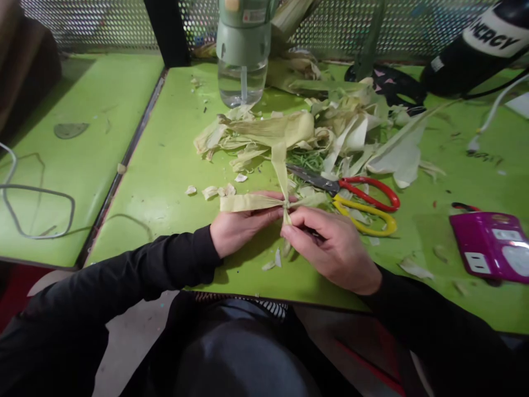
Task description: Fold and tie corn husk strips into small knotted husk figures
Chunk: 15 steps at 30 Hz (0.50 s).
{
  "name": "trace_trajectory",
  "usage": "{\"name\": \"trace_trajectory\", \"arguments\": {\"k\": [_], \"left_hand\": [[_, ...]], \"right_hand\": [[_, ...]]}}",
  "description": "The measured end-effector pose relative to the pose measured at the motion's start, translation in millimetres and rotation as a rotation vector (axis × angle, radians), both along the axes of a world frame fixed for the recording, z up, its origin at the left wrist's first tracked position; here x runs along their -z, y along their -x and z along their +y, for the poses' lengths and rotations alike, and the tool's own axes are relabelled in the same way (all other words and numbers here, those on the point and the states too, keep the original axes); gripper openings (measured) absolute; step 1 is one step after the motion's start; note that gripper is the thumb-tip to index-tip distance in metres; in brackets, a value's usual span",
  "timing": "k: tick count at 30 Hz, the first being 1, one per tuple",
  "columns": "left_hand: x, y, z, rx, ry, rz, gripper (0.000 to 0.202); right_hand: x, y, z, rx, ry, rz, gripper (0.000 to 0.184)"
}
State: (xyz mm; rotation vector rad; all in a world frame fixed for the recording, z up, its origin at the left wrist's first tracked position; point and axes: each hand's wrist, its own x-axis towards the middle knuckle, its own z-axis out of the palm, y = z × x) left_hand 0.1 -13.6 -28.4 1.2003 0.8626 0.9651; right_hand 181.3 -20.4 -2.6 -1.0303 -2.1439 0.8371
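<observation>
The husk strips sit in both hands above the near edge of the table, joined at a small tight knot from which flat ends run left, right, far and near. The left hand has its thumb in front and fingers behind, pinching the work just left of the knot, probably to stop the centre from twisting. The right hand pinches the near end between thumb and fingertips just below the knot, seemingly so that it can be drawn or guided while the other hand steadies it. Holding the piece low and central likely keeps the crossing in plain sight. The strips look thin, dry and ribbed along their length, wide and ribbon-like at the ends, gathered into narrow creases at the middle. Beyond lies a loose husk pile, papery, curled and ragged, with fine green shreds beneath. The scissors, with dark metal blades and smooth red and yellow loops, lie with handles to the right, perhaps for easy reach. A translucent bottle stands upright on the far side.
</observation>
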Motion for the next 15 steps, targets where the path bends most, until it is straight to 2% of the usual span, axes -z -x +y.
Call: {"name": "trace_trajectory", "arguments": {"k": [6, 11, 15], "left_hand": [[1.8, -3.3, -3.3, -0.004, -0.119, 0.073, 0.026], [9.7, -0.2, -8.6, -0.031, -0.189, 0.094, 0.019], [6.1, 1.4, -10.9, 0.003, -0.196, 0.098, 0.015]], "right_hand": [[-0.1, -3.3, -3.5, -0.084, -0.076, 0.002, 0.022], [-3.2, -3.4, -6.8, -0.148, -0.144, -0.035, 0.025], [-0.9, -3.0, -7.7, -0.184, -0.170, -0.048, 0.024]]}}
